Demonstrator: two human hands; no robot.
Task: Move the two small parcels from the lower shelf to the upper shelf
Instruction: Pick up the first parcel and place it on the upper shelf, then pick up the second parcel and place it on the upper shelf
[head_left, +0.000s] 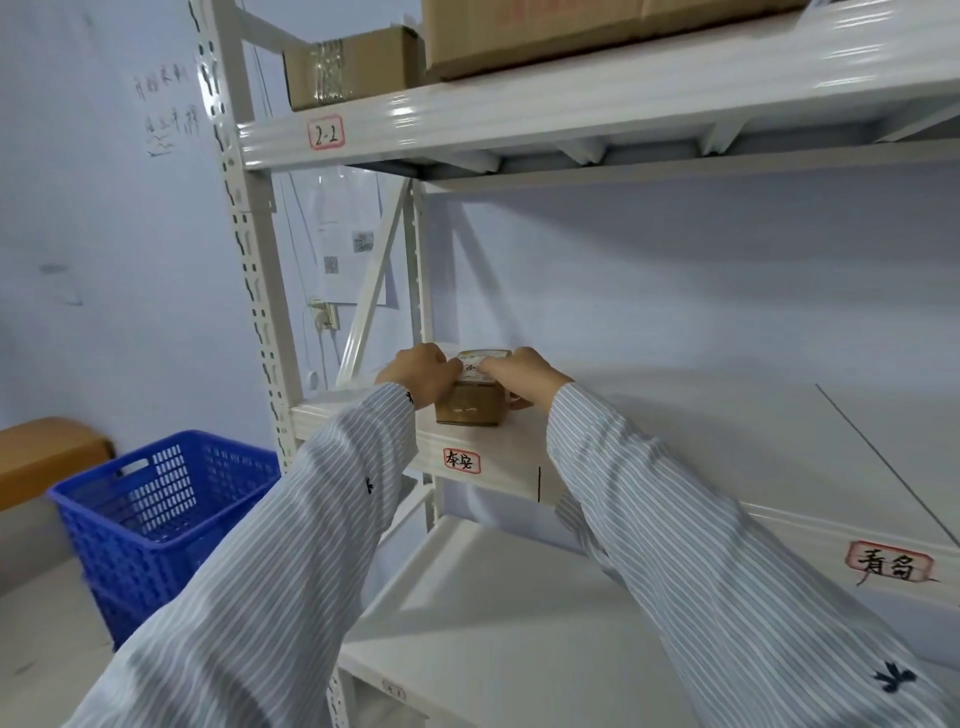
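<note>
A small brown cardboard parcel (470, 405) with a white label on top rests near the front left corner of the middle white shelf (675, 431). My left hand (418, 374) grips its left side and my right hand (522, 376) grips its right side, fingers curled over the top. Whether a second small parcel is stacked inside the grip I cannot tell. The shelf below (519, 623) shows bare white board where my striped sleeves do not cover it.
The top shelf beam (519, 111), labelled 2-2, carries a taped brown box (353, 67) and a larger carton (571, 31). A blue plastic basket (156, 519) stands on the floor left of the rack's upright post (254, 291). A wooden piece is at far left.
</note>
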